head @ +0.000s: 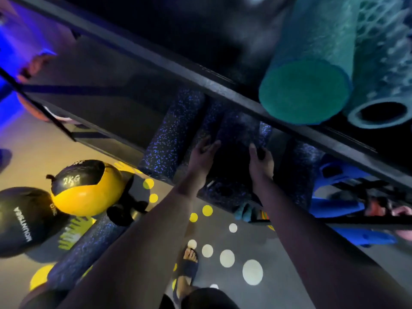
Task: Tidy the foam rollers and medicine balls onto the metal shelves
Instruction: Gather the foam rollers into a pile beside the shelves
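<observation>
**Speckled foam going onto the lower shelf**

Black foam flecked with blue fills the lower metal shelf [124,139], where several rollers already lie side by side. Both hands reach in under the upper shelf edge [223,79]: the left hand [204,152] and the right hand [260,159] are curled against the two sides of a speckled roller [236,130], holding it between them as it sits among its neighbours. It looks like the seating step. To do it well, I judge the roller should be pushed straight back, parallel to the speckled roller on its left [169,134], so the ends line up at the shelf front and nothing rolls off. Keep both palms level so it does not skew.

Still on the floor: another speckled roller [84,253], a yellow-and-black 2 kg medicine ball [89,192] and a black medicine ball [22,219]. Teal rollers [307,90] rest on the upper shelf.
</observation>
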The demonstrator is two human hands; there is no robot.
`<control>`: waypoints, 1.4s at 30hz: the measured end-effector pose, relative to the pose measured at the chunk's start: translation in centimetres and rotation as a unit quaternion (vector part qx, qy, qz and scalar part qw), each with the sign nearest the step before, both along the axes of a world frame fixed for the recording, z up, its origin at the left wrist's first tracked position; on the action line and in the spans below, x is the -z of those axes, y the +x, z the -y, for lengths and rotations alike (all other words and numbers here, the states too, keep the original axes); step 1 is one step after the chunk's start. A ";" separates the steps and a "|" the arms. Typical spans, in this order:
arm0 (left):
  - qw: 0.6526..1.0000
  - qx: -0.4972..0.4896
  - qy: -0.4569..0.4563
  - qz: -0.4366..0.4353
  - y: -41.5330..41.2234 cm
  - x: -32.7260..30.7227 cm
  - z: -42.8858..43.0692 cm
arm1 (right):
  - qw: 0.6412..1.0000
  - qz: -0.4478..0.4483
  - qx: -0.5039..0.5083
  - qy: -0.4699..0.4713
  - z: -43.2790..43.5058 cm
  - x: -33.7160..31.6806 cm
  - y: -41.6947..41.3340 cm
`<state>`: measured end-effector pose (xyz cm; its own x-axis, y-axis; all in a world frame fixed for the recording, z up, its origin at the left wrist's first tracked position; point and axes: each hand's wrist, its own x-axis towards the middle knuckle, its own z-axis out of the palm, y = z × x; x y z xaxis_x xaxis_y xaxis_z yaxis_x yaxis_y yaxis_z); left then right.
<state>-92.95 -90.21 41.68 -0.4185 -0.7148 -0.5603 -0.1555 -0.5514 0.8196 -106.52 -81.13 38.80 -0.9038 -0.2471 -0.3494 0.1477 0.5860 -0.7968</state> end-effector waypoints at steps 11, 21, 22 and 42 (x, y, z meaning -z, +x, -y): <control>0.992 -0.108 0.012 0.068 13.4 6.0 -0.4 | 0.883 -0.385 -0.261 0.055 1.8 1.0 9.8; 0.950 -0.172 0.118 0.233 47.2 18.1 -3.9 | 0.818 -0.155 -0.537 0.134 0.7 12.6 39.2; 0.950 -0.155 0.124 0.243 50.6 20.1 -4.2 | 0.805 -0.098 -0.556 0.180 0.4 14.8 42.0; 0.736 0.448 -0.221 0.457 68.7 59.6 4.9 | 0.892 0.336 -0.197 0.231 5.1 56.3 66.2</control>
<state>-24.26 -95.13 -17.90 -0.4247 -0.5780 -0.6968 -0.8924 0.3971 0.2144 -40.32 -86.26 -17.49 -0.3273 -0.1881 -0.9260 0.2105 0.9409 -0.2655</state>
